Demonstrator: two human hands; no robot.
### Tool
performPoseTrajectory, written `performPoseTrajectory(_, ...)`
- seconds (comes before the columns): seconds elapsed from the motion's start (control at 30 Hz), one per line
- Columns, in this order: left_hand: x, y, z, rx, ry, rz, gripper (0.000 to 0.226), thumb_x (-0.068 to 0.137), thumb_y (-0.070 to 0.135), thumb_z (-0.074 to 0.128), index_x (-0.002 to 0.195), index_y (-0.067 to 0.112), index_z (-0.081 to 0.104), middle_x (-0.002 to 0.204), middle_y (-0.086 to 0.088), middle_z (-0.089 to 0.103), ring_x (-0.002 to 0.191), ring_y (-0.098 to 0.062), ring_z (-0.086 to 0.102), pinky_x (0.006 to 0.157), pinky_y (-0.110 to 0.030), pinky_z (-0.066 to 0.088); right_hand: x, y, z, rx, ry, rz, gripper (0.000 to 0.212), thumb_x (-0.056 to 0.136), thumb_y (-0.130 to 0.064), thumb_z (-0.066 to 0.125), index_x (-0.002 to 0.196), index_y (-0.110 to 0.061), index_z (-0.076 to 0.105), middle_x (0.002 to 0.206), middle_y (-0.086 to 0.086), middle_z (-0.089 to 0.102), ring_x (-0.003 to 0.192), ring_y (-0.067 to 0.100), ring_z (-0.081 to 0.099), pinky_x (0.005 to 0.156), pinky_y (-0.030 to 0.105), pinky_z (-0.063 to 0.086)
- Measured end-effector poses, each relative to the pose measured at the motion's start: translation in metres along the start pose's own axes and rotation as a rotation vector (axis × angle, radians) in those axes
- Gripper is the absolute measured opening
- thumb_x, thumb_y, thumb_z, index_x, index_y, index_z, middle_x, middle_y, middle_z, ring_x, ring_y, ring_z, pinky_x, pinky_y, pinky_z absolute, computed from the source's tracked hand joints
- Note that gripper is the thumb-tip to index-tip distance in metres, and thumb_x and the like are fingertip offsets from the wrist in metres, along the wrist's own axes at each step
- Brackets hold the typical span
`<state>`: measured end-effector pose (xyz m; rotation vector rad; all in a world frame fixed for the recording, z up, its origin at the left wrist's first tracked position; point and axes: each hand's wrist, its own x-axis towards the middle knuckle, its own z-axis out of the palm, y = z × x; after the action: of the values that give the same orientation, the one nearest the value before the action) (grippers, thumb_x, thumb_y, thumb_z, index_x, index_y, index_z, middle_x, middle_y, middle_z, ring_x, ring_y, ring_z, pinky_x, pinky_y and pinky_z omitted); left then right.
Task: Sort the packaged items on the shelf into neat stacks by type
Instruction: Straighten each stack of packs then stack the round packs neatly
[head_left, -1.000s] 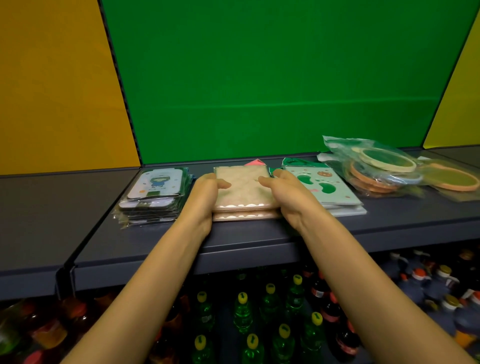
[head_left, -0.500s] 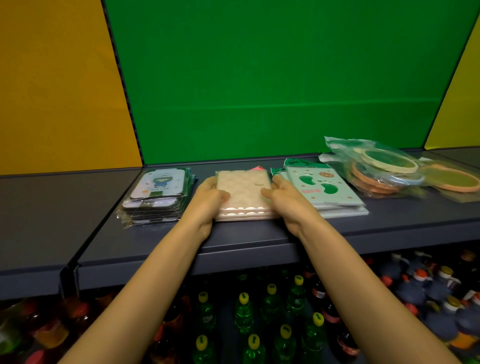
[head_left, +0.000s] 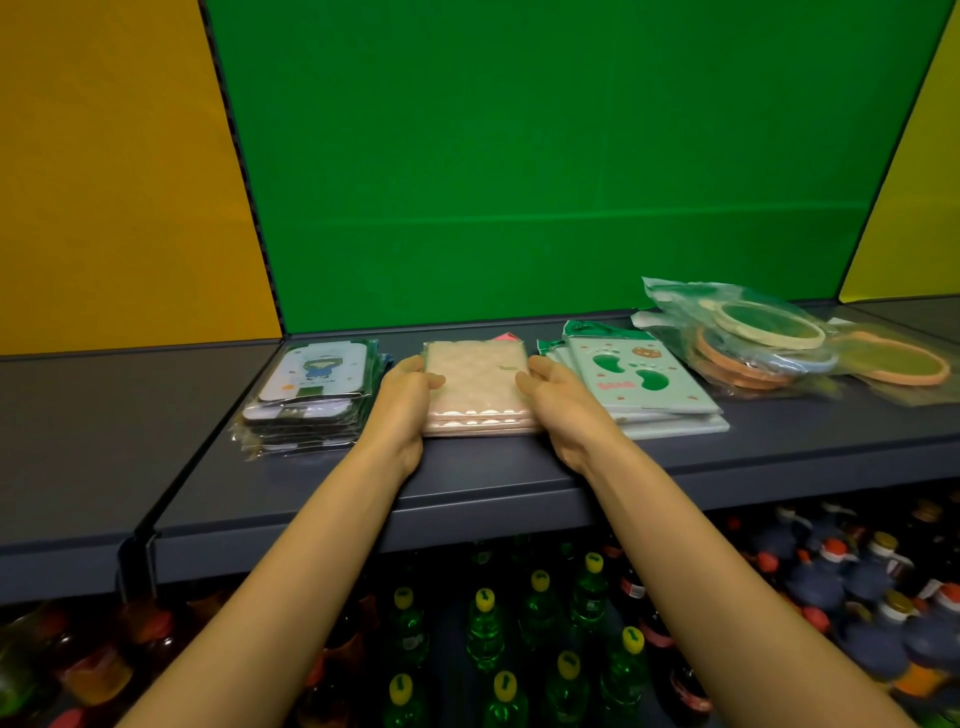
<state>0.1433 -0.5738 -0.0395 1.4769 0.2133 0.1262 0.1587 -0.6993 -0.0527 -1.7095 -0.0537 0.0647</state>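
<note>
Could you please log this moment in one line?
step: squaring pink stack | left hand: grips its left edge | right hand: presses its right edge

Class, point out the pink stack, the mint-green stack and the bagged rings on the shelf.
pink stack (head_left: 475, 374), head view, its top face.
mint-green stack (head_left: 636, 382), head view, its top cover.
bagged rings (head_left: 763, 323), head view, centre of the top ring.
</note>
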Motion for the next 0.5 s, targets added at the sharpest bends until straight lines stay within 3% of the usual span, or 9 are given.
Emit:
performPoseTrajectory(0.07,0.001,-0.002,0.0,0.0,0.007,0.013,0.044,0.093,-0.007,0.035,0.135,0.002,0.043,0.076,0.006,0.049,0.067,-0.007,0.049,0.055,-0.016,0.04,0.001,0.002,0.001,-0.005,0.016,-0.011,0.041,0.1,-0.003,0.033,0.14,0.001,0.035,0.124,0.006,0.048,0.101,0.008,0.041,0.076,0.009,0.033)
performPoseTrajectory(0.13,0.003,-0.005,0.0,0.048,0.008,0.035,0.046,0.091,-0.009,0.035,0.135,0.002,0.042,0.077,0.007,0.049,0.068,-0.006,0.049,0.053,-0.016,0.042,0.002,0.002,0.007,-0.05,0.054,-0.016,0.041,0.098,-0.002,0.034,0.139,-0.003,0.038,0.114,-0.003,0.046,0.104,0.01,0.046,0.083,0.013,0.037)
performPoseTrajectory(0.23,0.006,-0.009,-0.002,0.169,0.003,0.075,0.049,0.089,-0.012,0.034,0.134,0.003,0.042,0.083,0.005,0.054,0.069,-0.005,0.049,0.041,-0.005,0.043,0.005,0.009,0.014,-0.155,0.088,-0.055,0.046,0.094,-0.005,0.037,0.14,-0.006,0.038,0.136,0.005,0.051,0.123,0.023,0.051,0.104,0.031,0.04)
performPoseTrajectory(0.3,0.007,-0.01,-0.003,0.255,-0.011,0.102,0.048,0.089,-0.011,0.034,0.135,0.004,0.041,0.103,-0.004,0.06,0.07,-0.003,0.049,0.041,-0.003,0.042,0.002,0.008,0.017,-0.237,0.091,-0.066,0.048,0.095,-0.006,0.037,0.142,-0.005,0.033,0.145,0.009,0.042,0.131,0.026,0.043,0.107,0.032,0.034)
performPoseTrajectory(0.4,0.008,-0.009,-0.008,0.363,-0.031,0.124,0.047,0.09,-0.007,0.036,0.135,0.005,0.04,0.123,-0.007,0.054,0.077,-0.006,0.052,0.06,-0.015,0.043,-0.001,0.005,0.017,-0.346,0.068,-0.098,0.05,0.097,-0.009,0.036,0.145,-0.004,0.027,0.153,0.009,0.031,0.138,0.025,0.034,0.11,0.03,0.028)
performPoseTrajectory(0.47,0.011,-0.009,-0.013,0.528,-0.024,0.16,0.051,0.092,-0.001,0.038,0.142,0.007,0.033,0.145,-0.01,0.041,0.111,-0.018,0.052,0.089,-0.027,0.043,-0.006,0.0,0.013,-0.412,0.03,-0.156,0.05,0.098,-0.013,0.037,0.146,-0.005,0.027,0.154,0.008,0.029,0.141,0.023,0.03,0.112,0.03,0.026)
performPoseTrajectory(0.5,0.011,-0.008,-0.014,0.655,0.006,0.213,0.054,0.093,0.003,0.039,0.146,0.008,0.028,0.153,-0.01,0.03,0.131,-0.022,0.04,0.106,-0.031,0.034,-0.01,-0.003,0.007,-0.429,0.016,-0.197,0.051,0.098,-0.015,0.038,0.147,-0.007,0.026,0.156,0.006,0.026,0.143,0.021,0.026,0.114,0.028,0.022)
